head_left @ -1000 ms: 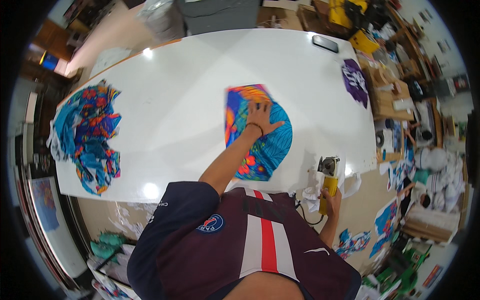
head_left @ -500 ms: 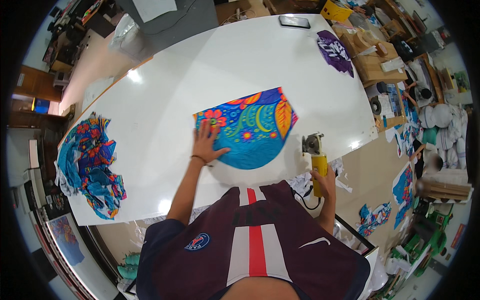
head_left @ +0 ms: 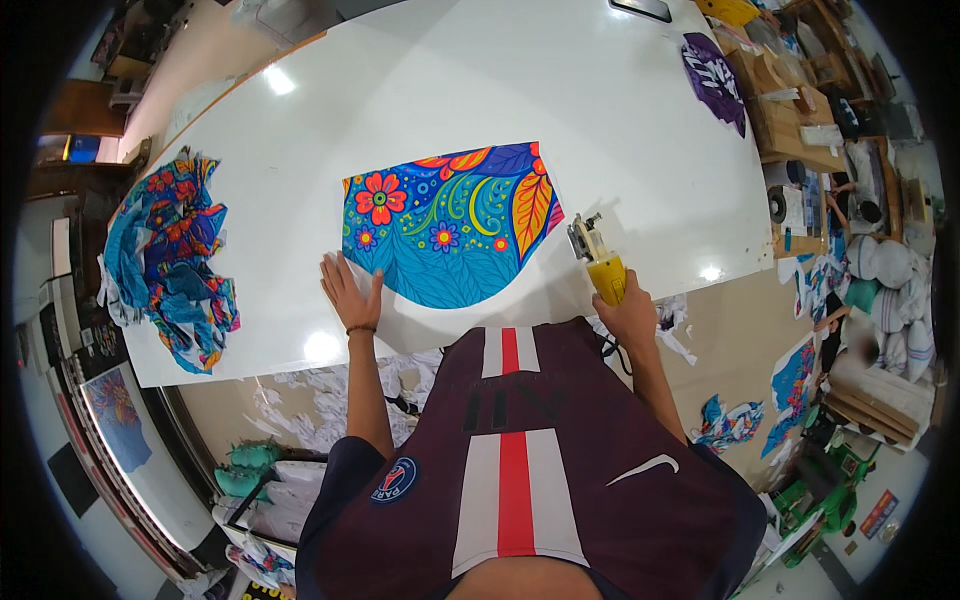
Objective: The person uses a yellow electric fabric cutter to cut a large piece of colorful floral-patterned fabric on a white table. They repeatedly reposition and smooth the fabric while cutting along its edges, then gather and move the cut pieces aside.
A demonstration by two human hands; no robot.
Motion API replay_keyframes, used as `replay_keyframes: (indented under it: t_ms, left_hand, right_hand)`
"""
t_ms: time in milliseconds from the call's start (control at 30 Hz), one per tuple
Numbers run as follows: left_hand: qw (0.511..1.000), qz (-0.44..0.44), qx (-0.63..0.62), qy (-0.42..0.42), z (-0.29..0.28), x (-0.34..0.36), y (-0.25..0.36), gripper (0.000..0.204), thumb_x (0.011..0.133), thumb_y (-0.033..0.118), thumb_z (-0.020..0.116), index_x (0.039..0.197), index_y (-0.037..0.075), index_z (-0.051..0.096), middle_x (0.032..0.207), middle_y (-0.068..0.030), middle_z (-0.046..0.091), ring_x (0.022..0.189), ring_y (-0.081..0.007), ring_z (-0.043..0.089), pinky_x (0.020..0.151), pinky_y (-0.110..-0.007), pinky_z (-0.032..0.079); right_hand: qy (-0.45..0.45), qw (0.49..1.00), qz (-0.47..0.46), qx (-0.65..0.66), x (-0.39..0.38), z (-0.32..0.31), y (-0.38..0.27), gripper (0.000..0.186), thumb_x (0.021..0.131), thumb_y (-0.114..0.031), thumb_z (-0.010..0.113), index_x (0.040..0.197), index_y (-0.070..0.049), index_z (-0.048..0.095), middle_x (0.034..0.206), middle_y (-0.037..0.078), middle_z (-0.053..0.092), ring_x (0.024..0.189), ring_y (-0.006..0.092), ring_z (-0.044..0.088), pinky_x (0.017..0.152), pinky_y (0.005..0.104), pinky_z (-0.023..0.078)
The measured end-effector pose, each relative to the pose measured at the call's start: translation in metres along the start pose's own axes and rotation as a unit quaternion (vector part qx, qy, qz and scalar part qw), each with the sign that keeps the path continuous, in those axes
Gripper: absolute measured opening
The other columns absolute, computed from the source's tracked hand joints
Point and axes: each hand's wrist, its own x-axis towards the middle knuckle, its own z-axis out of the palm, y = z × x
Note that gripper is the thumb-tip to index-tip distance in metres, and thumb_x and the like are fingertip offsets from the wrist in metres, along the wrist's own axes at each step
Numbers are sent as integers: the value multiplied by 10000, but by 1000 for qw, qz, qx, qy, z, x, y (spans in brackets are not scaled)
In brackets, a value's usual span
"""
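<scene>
A printed fabric piece [head_left: 445, 235] in teal and dark blue, with red and orange flowers and leaves, lies flat on the white table [head_left: 260, 150]. Its edge nearest me is rounded. My left hand [head_left: 350, 296], fingers apart, rests flat at the fabric's lower left edge, mostly on the bare tabletop. Wrapped around the yellow body of an electric fabric cutter [head_left: 605, 272] is my right hand [head_left: 628, 312]. The cutter's metal head lies just right of the fabric, apart from it, by the orange leaf. A dark cord hangs below this hand.
Crumpled printed scraps [head_left: 180, 260] lie at the table's left end. A purple fabric piece [head_left: 713, 80] and a phone [head_left: 641, 9] are at the far right. Beyond stand cardboard boxes [head_left: 790, 120]. White offcuts [head_left: 335, 400] litter the floor; other people work at right.
My left hand has slid left off the fabric's middle to its lower left edge. The fabric now looks flatter. My right hand has brought the cutter farther up and left, tilting it.
</scene>
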Motion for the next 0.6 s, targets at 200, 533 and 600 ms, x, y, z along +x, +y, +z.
replay_keyframes:
  t_ms: [200, 533, 600]
  left_hand:
    - [998, -13, -20, 52, -2, 5, 10, 900, 913, 522, 745, 1574, 15, 406, 1652, -216, 349, 1559, -391, 261, 1266, -543, 189]
    - [997, -17, -25, 68, -5, 5, 11, 867, 892, 509, 771, 1538, 20, 461, 1621, -206, 408, 1534, -390, 312, 1253, -534, 226]
    - [997, -17, -22, 70, -5, 4, 11, 868, 885, 508, 779, 1533, 20, 469, 1619, -201, 414, 1529, -388, 324, 1249, -532, 235]
  right_hand:
    - [-13, 999, -6, -34, 22, -3, -7, 587, 798, -444, 769, 1171, -63, 523, 970, 251, 730, 916, 476, 719, 784, 577, 566]
    - [-16, 1000, -4, -24, 35, -13, -33, 582, 789, -437, 754, 1173, -52, 547, 977, 261, 725, 942, 475, 714, 809, 563, 562]
    - [-12, 999, -6, -29, 38, -14, -38, 582, 788, -439, 752, 1174, -50, 555, 980, 260, 724, 950, 471, 713, 814, 558, 562]
